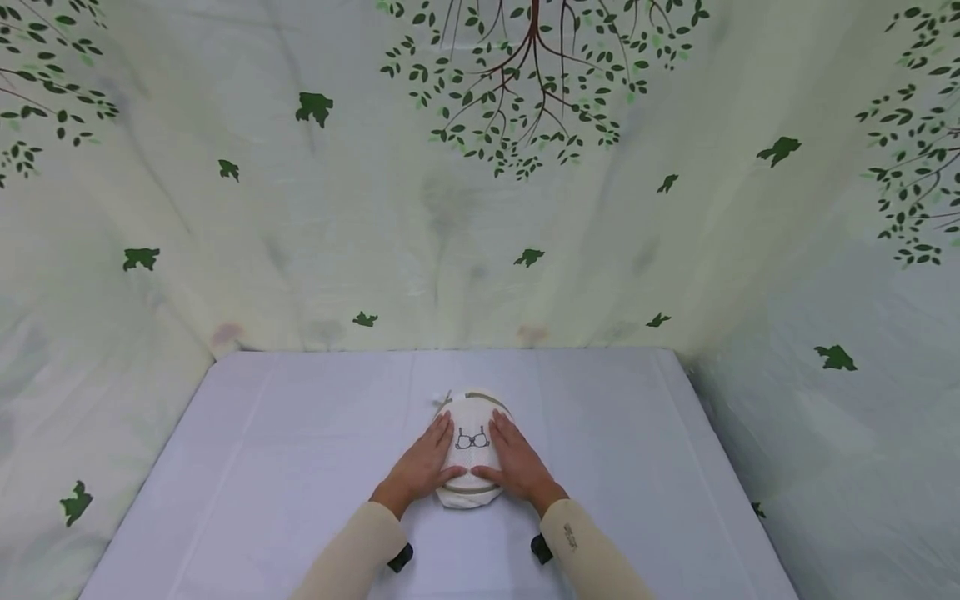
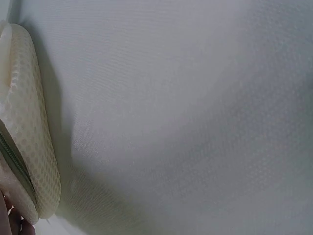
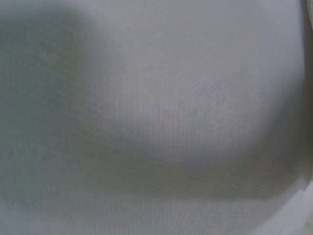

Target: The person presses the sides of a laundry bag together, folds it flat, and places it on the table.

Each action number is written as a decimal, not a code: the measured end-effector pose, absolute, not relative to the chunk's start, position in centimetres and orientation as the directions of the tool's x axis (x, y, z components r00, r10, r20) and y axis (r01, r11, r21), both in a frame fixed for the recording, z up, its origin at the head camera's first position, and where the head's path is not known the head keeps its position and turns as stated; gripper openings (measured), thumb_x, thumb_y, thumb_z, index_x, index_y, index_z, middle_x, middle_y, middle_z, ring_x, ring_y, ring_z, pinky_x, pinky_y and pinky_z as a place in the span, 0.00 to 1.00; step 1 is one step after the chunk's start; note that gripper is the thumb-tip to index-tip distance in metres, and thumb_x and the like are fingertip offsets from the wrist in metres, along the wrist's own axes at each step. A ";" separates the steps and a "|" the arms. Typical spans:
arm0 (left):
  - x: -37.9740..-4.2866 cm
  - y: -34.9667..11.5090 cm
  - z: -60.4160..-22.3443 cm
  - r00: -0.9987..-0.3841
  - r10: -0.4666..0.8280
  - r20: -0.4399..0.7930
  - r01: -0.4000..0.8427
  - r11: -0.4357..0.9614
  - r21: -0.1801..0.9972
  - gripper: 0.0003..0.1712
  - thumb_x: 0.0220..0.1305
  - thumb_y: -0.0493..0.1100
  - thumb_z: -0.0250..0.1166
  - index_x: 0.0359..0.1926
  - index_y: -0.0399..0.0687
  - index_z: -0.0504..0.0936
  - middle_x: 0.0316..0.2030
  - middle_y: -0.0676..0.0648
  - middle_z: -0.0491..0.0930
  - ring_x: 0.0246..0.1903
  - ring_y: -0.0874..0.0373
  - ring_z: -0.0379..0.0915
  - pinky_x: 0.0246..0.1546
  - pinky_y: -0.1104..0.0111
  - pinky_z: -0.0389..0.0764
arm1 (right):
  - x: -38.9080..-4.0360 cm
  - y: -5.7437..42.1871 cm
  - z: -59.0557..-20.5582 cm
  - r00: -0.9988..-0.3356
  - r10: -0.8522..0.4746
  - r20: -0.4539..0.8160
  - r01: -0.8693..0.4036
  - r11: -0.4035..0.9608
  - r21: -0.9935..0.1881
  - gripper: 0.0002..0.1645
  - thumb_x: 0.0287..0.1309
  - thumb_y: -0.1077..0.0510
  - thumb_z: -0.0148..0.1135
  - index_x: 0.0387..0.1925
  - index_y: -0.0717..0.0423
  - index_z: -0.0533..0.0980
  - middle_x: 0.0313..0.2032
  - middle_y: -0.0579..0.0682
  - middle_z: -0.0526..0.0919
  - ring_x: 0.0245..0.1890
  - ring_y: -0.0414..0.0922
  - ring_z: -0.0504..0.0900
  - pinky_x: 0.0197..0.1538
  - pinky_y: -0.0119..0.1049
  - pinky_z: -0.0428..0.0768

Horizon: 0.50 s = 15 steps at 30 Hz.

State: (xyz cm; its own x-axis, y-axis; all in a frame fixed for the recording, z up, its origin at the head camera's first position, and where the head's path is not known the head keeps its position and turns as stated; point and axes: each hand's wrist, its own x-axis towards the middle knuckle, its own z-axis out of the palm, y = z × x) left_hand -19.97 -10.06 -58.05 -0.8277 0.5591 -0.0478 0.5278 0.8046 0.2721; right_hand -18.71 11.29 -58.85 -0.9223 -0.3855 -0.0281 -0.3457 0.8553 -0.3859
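Observation:
A round white mesh laundry bag (image 1: 472, 460) lies on the table, with a small dark two-cup outline printed on its top and a pale rim around it. My left hand (image 1: 422, 465) rests on its left side, fingers straight and pointing away from me. On the right side my right hand (image 1: 523, 462) lies the same way, and the two thumbs point toward each other near the front. The left wrist view shows the bag's mesh side (image 2: 32, 107), a grey-green zipper (image 2: 17, 164) and some fingertips (image 2: 27, 228) at the lower left corner. Only a sliver of the bag enters the right wrist view.
White cloth covers the table (image 1: 300, 433). Pale curtains (image 1: 465, 217) printed with leaves and branches hang behind and on both sides. Black wrist devices (image 1: 401, 557) sit under the beige sleeves (image 1: 352, 542).

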 end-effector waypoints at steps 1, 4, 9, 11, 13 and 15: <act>-20.0 -10.1 -58.2 -0.831 0.555 -0.043 0.522 0.805 0.282 0.49 0.65 0.61 0.58 0.70 0.25 0.54 0.72 0.32 0.50 0.72 0.42 0.44 0.69 0.56 0.55 | -18.7 11.2 -58.9 -0.922 -0.387 -0.031 -0.345 0.853 -0.391 0.55 0.58 0.32 0.58 0.71 0.67 0.53 0.74 0.59 0.48 0.74 0.52 0.48 0.71 0.45 0.55; -20.0 -10.3 -58.5 -0.839 0.543 -0.037 0.509 0.807 0.299 0.49 0.64 0.60 0.59 0.69 0.26 0.55 0.72 0.33 0.51 0.72 0.42 0.45 0.69 0.56 0.57 | -18.9 11.1 -59.1 -0.919 -0.392 -0.046 -0.342 0.848 -0.404 0.55 0.58 0.32 0.57 0.72 0.66 0.53 0.74 0.58 0.49 0.74 0.52 0.48 0.71 0.45 0.55; -20.0 -10.4 -59.0 -0.846 0.532 -0.031 0.493 0.804 0.331 0.49 0.63 0.59 0.61 0.69 0.26 0.56 0.72 0.33 0.52 0.72 0.42 0.46 0.68 0.55 0.56 | -19.2 11.2 -59.5 -0.914 -0.399 -0.076 -0.333 0.842 -0.424 0.56 0.59 0.30 0.55 0.73 0.64 0.52 0.75 0.56 0.47 0.74 0.51 0.46 0.71 0.44 0.55; -20.0 -10.3 -59.2 -0.843 0.538 -0.016 0.500 0.794 0.344 0.48 0.63 0.58 0.62 0.69 0.25 0.57 0.71 0.32 0.52 0.71 0.41 0.47 0.68 0.55 0.57 | -19.3 11.3 -59.8 -0.914 -0.397 -0.089 -0.324 0.841 -0.433 0.56 0.59 0.30 0.54 0.73 0.63 0.51 0.75 0.55 0.46 0.75 0.50 0.45 0.71 0.44 0.55; -19.9 -10.3 -59.2 -0.840 0.542 0.000 0.507 0.786 0.354 0.48 0.63 0.57 0.62 0.68 0.24 0.58 0.71 0.31 0.53 0.71 0.40 0.47 0.68 0.54 0.58 | -19.3 11.3 -60.0 -0.914 -0.394 -0.090 -0.318 0.838 -0.443 0.56 0.59 0.30 0.54 0.73 0.64 0.52 0.75 0.55 0.46 0.75 0.50 0.45 0.71 0.45 0.55; -19.9 -10.2 -59.2 -0.838 0.545 0.007 0.513 0.784 0.349 0.47 0.63 0.57 0.63 0.68 0.24 0.58 0.71 0.31 0.53 0.71 0.40 0.48 0.67 0.54 0.58 | -19.2 11.4 -60.1 -0.915 -0.394 -0.090 -0.315 0.835 -0.451 0.56 0.58 0.30 0.55 0.73 0.64 0.52 0.75 0.56 0.46 0.75 0.51 0.45 0.71 0.46 0.56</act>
